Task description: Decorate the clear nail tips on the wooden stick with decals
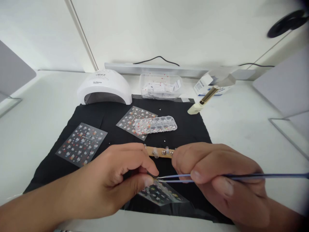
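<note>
My left hand (130, 174) pinches the upper edge of a clear sticker sheet (161, 194) between thumb and index finger. The sheet hangs tilted over the black mat. In my right hand (222, 180) are blue tweezers (180, 178), held level and pointing left. Their tips touch or nearly touch the sheet's edge beside my left fingertips; what lies between the tips is too small to make out. Just behind my hands rests a wooden strip (160, 152) bearing small clear nail tips with silvery bits, its ends hidden by my fingers.
On the black mat (101, 112) lie two more sticker sheets (82, 144) and a clear compartment case (164, 124) of small decorations. Behind stand a white nail lamp (103, 85), a clear tub (161, 85) of packets, a polish bottle (202, 101) and an open white box (214, 83).
</note>
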A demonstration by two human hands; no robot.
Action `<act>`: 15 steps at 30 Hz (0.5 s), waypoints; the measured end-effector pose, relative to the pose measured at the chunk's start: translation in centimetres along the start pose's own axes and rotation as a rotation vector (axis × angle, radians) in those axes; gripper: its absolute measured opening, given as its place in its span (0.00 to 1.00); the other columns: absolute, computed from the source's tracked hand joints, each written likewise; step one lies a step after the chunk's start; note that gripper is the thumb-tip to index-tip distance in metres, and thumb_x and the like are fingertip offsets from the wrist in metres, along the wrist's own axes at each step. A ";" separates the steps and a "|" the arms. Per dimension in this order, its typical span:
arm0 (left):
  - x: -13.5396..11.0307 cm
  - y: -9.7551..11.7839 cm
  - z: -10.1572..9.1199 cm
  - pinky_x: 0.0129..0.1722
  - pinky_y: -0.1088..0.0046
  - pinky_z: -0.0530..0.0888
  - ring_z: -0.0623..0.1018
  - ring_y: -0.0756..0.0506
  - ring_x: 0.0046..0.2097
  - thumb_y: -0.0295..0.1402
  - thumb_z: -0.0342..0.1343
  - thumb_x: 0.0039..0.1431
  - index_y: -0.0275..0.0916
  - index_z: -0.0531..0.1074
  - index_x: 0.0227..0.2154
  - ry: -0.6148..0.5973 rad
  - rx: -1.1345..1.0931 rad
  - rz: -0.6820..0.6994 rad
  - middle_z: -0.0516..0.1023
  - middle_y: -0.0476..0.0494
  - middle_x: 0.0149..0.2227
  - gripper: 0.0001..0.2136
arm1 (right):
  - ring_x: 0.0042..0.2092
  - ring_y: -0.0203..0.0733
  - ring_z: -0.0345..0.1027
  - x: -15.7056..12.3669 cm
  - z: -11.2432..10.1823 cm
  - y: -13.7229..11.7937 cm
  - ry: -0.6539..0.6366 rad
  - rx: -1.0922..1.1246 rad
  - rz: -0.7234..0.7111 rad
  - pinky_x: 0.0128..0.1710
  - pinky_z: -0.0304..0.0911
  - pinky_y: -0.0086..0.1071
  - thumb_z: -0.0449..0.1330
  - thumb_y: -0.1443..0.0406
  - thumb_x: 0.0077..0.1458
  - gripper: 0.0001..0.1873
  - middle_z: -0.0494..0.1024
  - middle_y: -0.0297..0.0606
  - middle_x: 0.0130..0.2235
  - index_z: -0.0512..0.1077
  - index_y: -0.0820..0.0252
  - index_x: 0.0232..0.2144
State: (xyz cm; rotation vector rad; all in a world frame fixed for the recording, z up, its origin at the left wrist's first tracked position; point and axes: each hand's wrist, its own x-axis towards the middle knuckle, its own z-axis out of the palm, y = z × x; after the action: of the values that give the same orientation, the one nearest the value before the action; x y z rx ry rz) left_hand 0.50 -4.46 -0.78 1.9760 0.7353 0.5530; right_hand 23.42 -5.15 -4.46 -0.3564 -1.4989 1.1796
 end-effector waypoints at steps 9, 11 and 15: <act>-0.2 0.0 -0.1 0.30 0.80 0.68 0.71 0.54 0.31 0.23 0.54 0.64 0.38 0.72 0.38 0.009 -0.005 0.006 0.72 0.51 0.32 0.05 | 0.25 0.39 0.65 -0.1 0.0 0.0 -0.011 0.006 0.002 0.23 0.63 0.36 0.56 0.67 0.58 0.14 0.74 0.40 0.26 0.81 0.61 0.40; -0.2 0.0 0.0 0.30 0.80 0.68 0.71 0.54 0.31 0.24 0.54 0.64 0.38 0.72 0.38 0.017 0.001 0.021 0.71 0.51 0.32 0.05 | 0.25 0.40 0.65 -0.2 0.0 0.0 -0.001 -0.012 -0.004 0.23 0.63 0.36 0.56 0.66 0.58 0.14 0.74 0.39 0.26 0.81 0.60 0.41; -0.1 -0.1 0.0 0.29 0.79 0.67 0.70 0.54 0.29 0.24 0.54 0.64 0.38 0.72 0.38 0.026 0.013 0.038 0.71 0.51 0.30 0.04 | 0.25 0.39 0.65 -0.3 0.0 0.1 0.025 -0.048 -0.022 0.22 0.64 0.36 0.56 0.66 0.58 0.13 0.73 0.39 0.26 0.81 0.59 0.40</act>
State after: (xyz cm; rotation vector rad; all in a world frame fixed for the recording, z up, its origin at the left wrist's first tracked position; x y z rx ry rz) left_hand 0.40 -4.51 -0.89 2.0011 0.7206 0.5987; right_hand 23.48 -5.35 -4.70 -0.3850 -1.5075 1.1200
